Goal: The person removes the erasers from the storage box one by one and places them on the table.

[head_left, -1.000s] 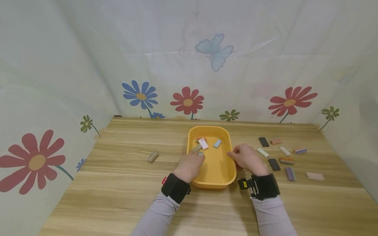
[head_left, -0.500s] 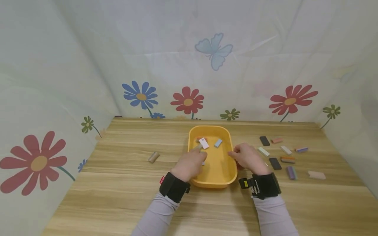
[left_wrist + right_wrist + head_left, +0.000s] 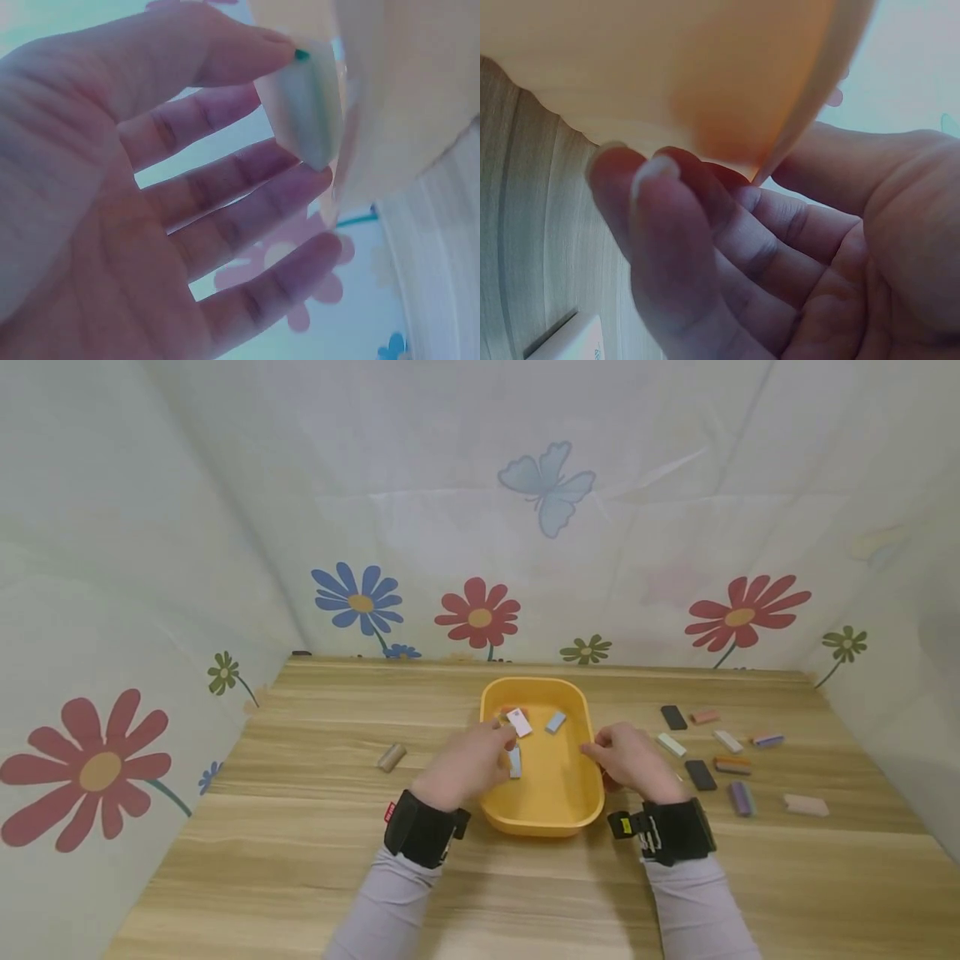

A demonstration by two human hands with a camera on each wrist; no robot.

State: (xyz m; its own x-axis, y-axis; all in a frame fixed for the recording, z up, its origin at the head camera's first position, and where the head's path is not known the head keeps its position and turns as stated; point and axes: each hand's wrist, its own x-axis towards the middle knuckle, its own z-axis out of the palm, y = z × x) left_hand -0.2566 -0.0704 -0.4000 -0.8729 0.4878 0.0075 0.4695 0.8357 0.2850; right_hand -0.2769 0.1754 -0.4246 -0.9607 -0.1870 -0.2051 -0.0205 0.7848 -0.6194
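In the head view my left hand (image 3: pixel 471 763) is over the left rim of a yellow plastic bin (image 3: pixel 558 797). The left wrist view shows its thumb and fingers pinching a pale green-and-white eraser (image 3: pixel 304 109) close to the bin wall. My right hand (image 3: pixel 626 760) grips the bin's right rim, thumb on the inside and fingers outside, clearer in the right wrist view (image 3: pixel 780 240). Inside the bin lie a light-blue eraser (image 3: pixel 515 763), a blue-grey one (image 3: pixel 556 722) and a white one (image 3: pixel 519 722) overlapping an orange one.
Several erasers lie on the wooden table right of the bin, among them a black eraser (image 3: pixel 701 775), a purple one (image 3: pixel 741 798) and a beige one (image 3: pixel 806 805). Left of the bin lies a brown eraser (image 3: pixel 392 757). A flowered curtain (image 3: pixel 420 510) stands behind the table.
My left hand has drawn left and slightly up toward the bin's left rim with the eraser, uncovering the light-blue eraser. The right hand stays on the rim.
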